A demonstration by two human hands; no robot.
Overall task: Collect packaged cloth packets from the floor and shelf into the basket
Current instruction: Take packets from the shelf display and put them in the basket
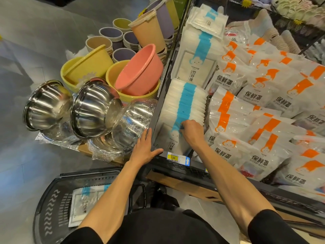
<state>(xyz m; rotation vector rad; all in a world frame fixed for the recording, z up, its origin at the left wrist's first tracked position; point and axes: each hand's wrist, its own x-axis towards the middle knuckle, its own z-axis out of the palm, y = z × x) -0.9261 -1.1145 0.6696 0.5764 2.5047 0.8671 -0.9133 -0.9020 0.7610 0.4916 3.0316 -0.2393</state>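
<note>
The cloth packets [186, 103] with blue stripes stand in a packed row on the shelf [159, 110], directly under and ahead of the right hand [190, 132]. That hand is curled knuckles-up, its fingers hooked over the top edges of the front packets in the row, gripping them. The left hand [145, 149] lies flat with fingers straight, resting on the shelf's front corner just beside the row and holding nothing. Below the left forearm, the dark basket [51, 205] sits on the floor with one packet [79, 206] lying flat inside.
</note>
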